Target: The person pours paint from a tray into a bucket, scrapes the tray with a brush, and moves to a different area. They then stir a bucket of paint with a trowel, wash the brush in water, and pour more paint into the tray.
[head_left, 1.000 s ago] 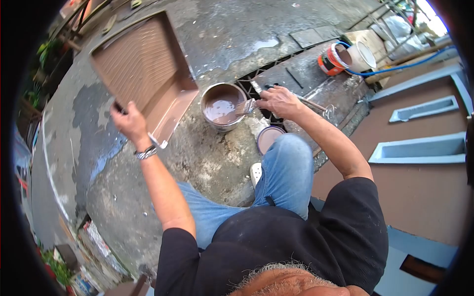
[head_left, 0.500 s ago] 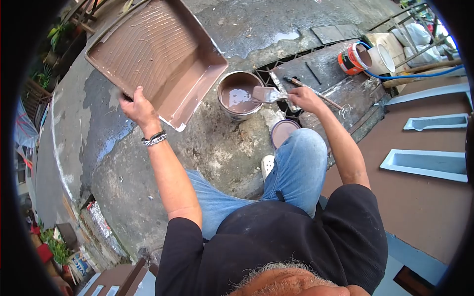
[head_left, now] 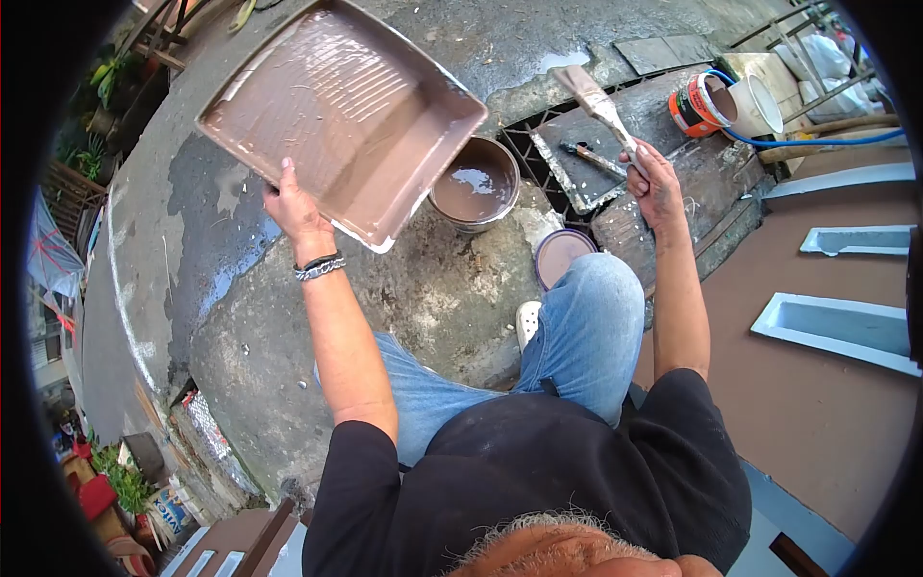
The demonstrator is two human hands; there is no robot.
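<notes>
My left hand (head_left: pixel 300 212) grips the near left edge of a paint tray (head_left: pixel 413 159), coated in wet brown paint and held tilted. The tray's right corner overlaps part of a paint bucket (head_left: pixel 502 190) that contains brown paint. In my right hand (head_left: pixel 656 183) is a wide paintbrush (head_left: pixel 601 108), gripped by its handle, with brown-coated bristles pointing up and away. It is raised to the right of the bucket, apart from the tray. By my right knee lies a round purple-rimmed lid (head_left: pixel 562 258) with brown paint on it.
A dark-handled tool (head_left: pixel 593 159) rests on a paint-spattered board beyond the lid. Farther right stand an orange-labelled bucket (head_left: pixel 694 108) and a white bucket (head_left: pixel 757 106), near a blue hose (head_left: pixel 846 140). A brown wall (head_left: pixel 817 404) with pale blue recesses runs along my right.
My right hand has lifted the paintbrush from over the bucket, up and to the right, turning its bristles away. The tray in my left hand has shifted right, toward the bucket.
</notes>
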